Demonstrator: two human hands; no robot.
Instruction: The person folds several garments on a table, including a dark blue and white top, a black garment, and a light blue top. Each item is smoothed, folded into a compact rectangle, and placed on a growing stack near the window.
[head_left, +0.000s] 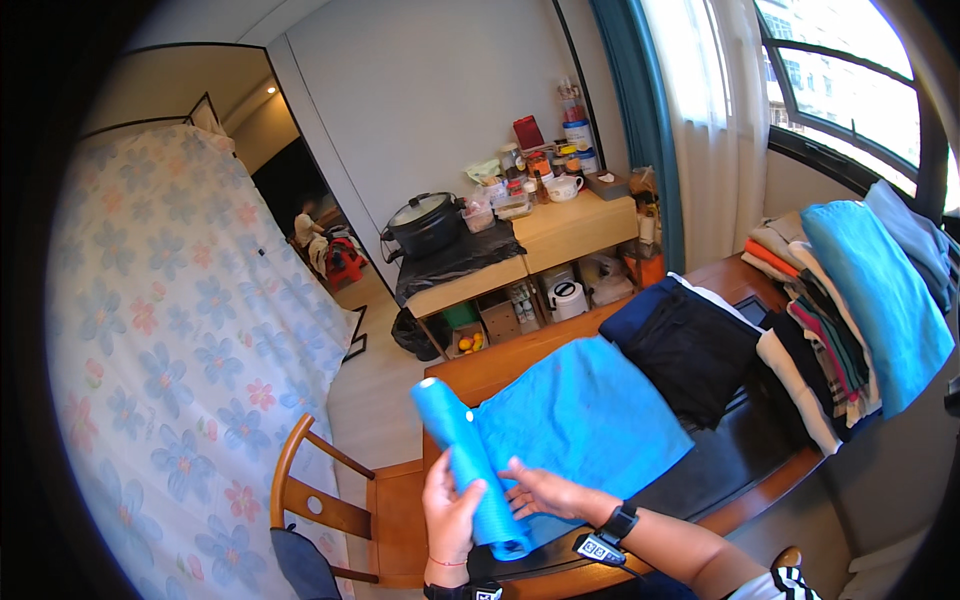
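Note:
A blue roll (469, 465) with a fine ribbed surface is held upright at a tilt over the front left of the wooden table. My left hand (450, 499) grips its lower part, thumb across the near side. To the right of the roll, my right hand (551, 493) has its fingers apart, the fingertips close to the roll; whether they touch it I cannot tell. Behind both hands a blue cloth (585, 420) lies spread flat on the table (720, 480), partly covered by the roll and my right hand.
Folded dark clothes (682, 352) lie beyond the cloth, with stacked folded garments (832, 322) farther right. A wooden chair (330, 510) stands left of the table. A side table (577, 225) against the wall bears an electric pot (426, 225) and jars. A person (306, 226) sits in the far doorway.

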